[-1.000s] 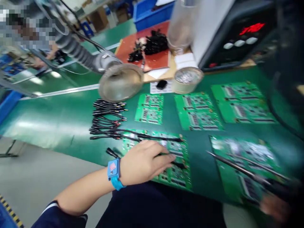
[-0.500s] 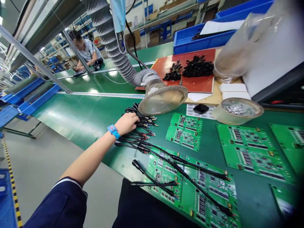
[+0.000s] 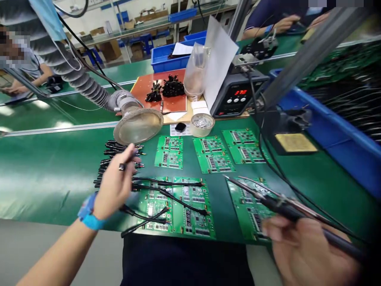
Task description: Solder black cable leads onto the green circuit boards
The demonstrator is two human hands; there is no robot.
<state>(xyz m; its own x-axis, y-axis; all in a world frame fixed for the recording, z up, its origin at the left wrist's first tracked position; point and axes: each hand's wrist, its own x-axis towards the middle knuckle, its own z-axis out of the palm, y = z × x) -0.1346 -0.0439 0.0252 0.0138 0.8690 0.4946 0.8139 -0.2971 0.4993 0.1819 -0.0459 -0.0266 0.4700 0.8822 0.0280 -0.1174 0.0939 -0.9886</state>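
Observation:
My left hand (image 3: pixel 114 188), with a blue wrist strap, is closed around a short black cable (image 3: pixel 127 158), most of it hidden by the fingers. It is just above a pile of black cables (image 3: pixel 111 147). My right hand (image 3: pixel 312 254) grips a soldering iron (image 3: pixel 285 208), its tip pointing left over a green circuit board (image 3: pixel 253 214). A thin rod runs alongside the iron. In front of me, black cables (image 3: pixel 178 200) lie across a joined panel of green circuit boards (image 3: pixel 195 222). Another green circuit board (image 3: pixel 169 159) lies behind that panel.
A fume extraction hood (image 3: pixel 138 125) hangs over the green bench. Behind are a soldering station (image 3: pixel 238 95) reading 370, a round tub (image 3: pixel 202 125) and bundled black cables (image 3: pixel 172 85). A blue bin (image 3: pixel 336 147) stands on the right. Two other people sit across the bench.
The view has swung right, bringing my right hand with the soldering iron into sight. My left hand has lifted from the cable pile with a cable in its fingers.

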